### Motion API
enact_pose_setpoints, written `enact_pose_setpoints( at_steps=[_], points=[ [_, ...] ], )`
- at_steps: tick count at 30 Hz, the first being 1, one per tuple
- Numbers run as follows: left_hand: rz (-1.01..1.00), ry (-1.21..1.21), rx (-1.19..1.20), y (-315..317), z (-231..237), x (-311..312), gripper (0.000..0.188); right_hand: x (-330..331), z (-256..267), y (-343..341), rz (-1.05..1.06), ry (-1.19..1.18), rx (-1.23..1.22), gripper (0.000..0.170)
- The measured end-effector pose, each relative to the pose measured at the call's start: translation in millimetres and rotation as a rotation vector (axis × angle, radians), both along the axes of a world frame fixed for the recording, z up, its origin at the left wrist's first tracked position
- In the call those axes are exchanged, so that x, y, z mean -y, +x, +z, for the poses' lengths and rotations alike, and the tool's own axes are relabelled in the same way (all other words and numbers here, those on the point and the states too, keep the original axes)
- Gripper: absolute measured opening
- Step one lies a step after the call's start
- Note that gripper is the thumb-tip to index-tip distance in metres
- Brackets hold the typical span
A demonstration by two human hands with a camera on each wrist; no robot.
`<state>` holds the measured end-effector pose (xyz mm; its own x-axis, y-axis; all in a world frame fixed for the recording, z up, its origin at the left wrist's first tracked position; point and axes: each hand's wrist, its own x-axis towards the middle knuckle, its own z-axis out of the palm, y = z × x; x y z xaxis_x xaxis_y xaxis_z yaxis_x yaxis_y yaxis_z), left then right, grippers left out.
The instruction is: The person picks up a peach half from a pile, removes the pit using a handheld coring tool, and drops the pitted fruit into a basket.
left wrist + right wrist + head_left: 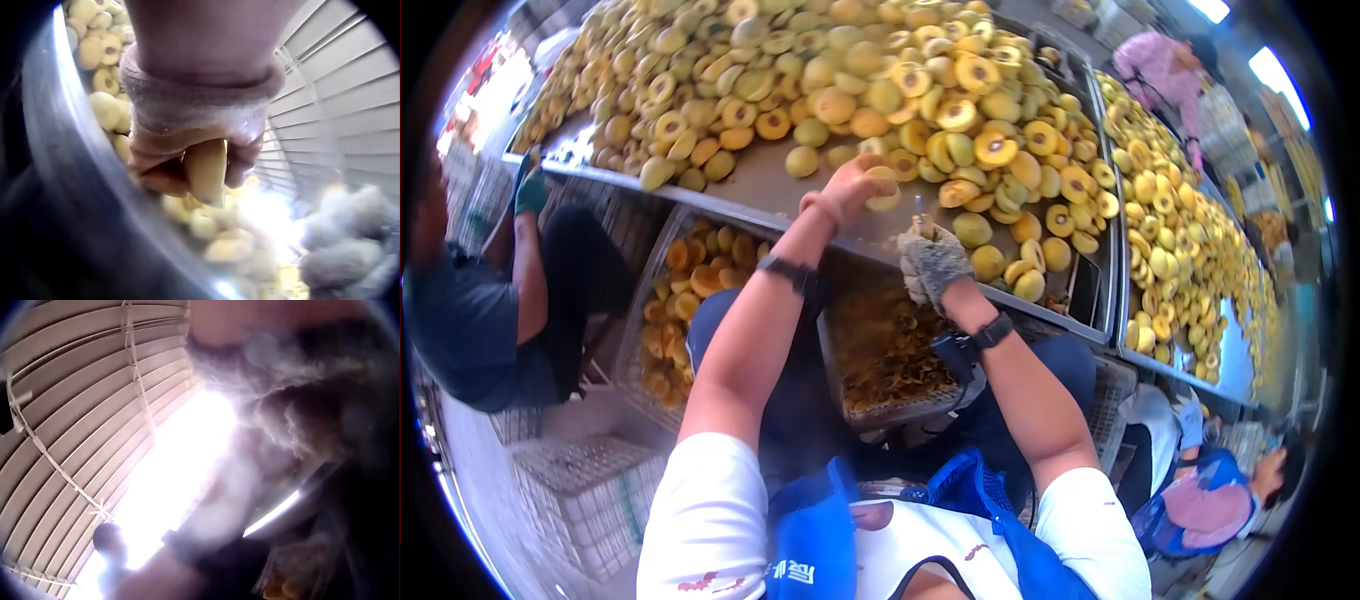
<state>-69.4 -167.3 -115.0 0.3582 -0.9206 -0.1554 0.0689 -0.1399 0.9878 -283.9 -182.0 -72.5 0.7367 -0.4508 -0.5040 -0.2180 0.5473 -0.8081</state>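
Note:
My left hand (850,190) is bare, with a rolled cuff at the wrist, and pinches a yellow peach half (884,190) above the near edge of the metal table (770,185). In the left wrist view the same peach half (206,169) sits between thumb and fingers. Close by on the right, my right hand (935,265), in a grey knit glove, grips a small tool (919,215) whose thin metal tip points up and away. Most of its handle is hidden in the glove. In the right wrist view the glove (281,412) is blurred and dark.
A heap of halved peaches (730,90) covers much of the table. Below its edge stand a bin of brown scraps (890,350) and a crate of peach halves (675,330). Other people sit at the left (480,310) and lower right (1200,500); another table (1160,230) adjoins.

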Motion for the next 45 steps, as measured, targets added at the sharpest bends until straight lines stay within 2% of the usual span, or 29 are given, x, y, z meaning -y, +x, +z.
enact_pose_setpoints(
  at_steps=[2,3,5,6,7,9,10,13,14,17,21,22,23,24,25,27,28,29,30,31,33,34,35,37,39,41,42,43,45],
  points=[
    [-0.065,-0.114,-0.19,-28,17,-6,0.045,5,-16,5,-0.153,-0.551,0.013,0.016],
    [-0.074,-0.178,-0.268,-44,35,-13,0.04,10,-23,6,-0.185,-0.55,0.015,0.016],
    [-0.001,-0.379,-0.672,-70,47,-19,0.029,19,-41,6,0.001,-1.473,-0.124,0.024],
    [0.071,-0.391,-0.742,-82,66,-23,0.029,20,-41,7,0.062,-1.504,-0.115,0.026],
    [0.148,-0.463,-0.194,-90,63,-27,0.037,17,-43,3,0.047,-1.49,-0.127,0.026],
    [0.151,-0.414,-0.68,-96,69,-34,0.039,-3,-8,0,-0.06,-1.095,-0.211,0.028],
    [0.155,-0.425,-0.697,-97,65,-34,0.041,-3,-36,3,-0.155,-1.224,-0.076,0.03],
    [0.137,-0.453,-0.719,-97,62,-30,0.041,-6,-40,2,-0.214,-1.239,-0.01,0.029],
    [0.123,-0.437,-0.655,-95,66,-30,0.041,-5,-30,1,-0.153,-1.198,-0.068,0.03],
    [0.052,-0.464,0.067,-86,68,-32,0.046,0,-37,4,-0.086,-1.262,-0.08,0.031],
    [0.147,-0.376,-0.093,-86,67,-30,0.039,-15,-48,18,-0.036,-0.996,-0.176,0.03],
    [0.089,-0.437,0.143,-80,66,-32,0.046,-14,-51,18,-0.029,-0.99,-0.181,0.03],
    [0.032,-0.493,0.379,-76,64,-33,0.055,-13,-44,17,0.017,-1.046,-0.194,0.029],
    [0.076,-0.498,0.244,-78,60,-32,0.055,-11,-41,18,0.068,-1.104,-0.204,0.029],
    [0.085,-0.492,0.241,-79,58,-32,0.055,-11,-42,19,0.08,-1.1,-0.204,0.029],
    [0.152,-0.49,0.012,-80,57,-32,0.04,-10,-42,21,0.148,-1.231,-0.218,0.027],
    [0.164,-0.491,0.024,-81,58,-32,0.04,-9,-42,19,0.15,-1.228,-0.218,0.027],
    [0.165,-0.488,0.023,-79,59,-33,0.04,-8,-38,16,0.211,-1.391,-0.154,0.024],
    [0.139,-0.469,0.159,-76,61,-35,0.041,-6,-34,12,0.271,-1.552,-0.086,0.022],
    [0.109,-0.448,0.292,-72,62,-36,0.042,-3,-29,7,0.269,-1.548,-0.09,0.022],
    [-0.01,-0.405,0.277,-65,63,-35,0.043,2,-22,-2,0.482,-1.575,-0.011,0.019],
    [-0.124,-0.368,0.267,-60,62,-33,0.044,4,-20,-6,0.472,-1.293,0.03,0.018],
    [-0.128,-0.366,0.265,-56,61,-32,0.044,3,-19,-11,0.469,-1.289,0.027,0.018],
    [-0.369,-0.334,0.004,-49,60,-31,0.057,0,-15,-19,0.252,0.038,0.116,0.019],
    [-0.344,-0.345,0.124,-47,56,-27,0.058,0,-6,-17,0.259,0.032,0.071,0.022],
    [-0.433,-0.229,0.21,-44,52,-24,0.057,-2,1,-10,0.384,-0.314,-0.18,0.02],
    [-0.433,-0.229,0.211,-42,45,-22,0.057,-2,-9,-3,0.521,-0.997,-0.233,0.018],
    [-0.354,-0.179,0.225,-41,33,-21,0.055,0,-17,-4,0.519,-0.997,-0.232,0.018],
    [-0.198,-0.079,0.251,-45,25,-19,0.052,3,-19,-8,0.489,-0.708,-0.125,0.018]
  ],
)
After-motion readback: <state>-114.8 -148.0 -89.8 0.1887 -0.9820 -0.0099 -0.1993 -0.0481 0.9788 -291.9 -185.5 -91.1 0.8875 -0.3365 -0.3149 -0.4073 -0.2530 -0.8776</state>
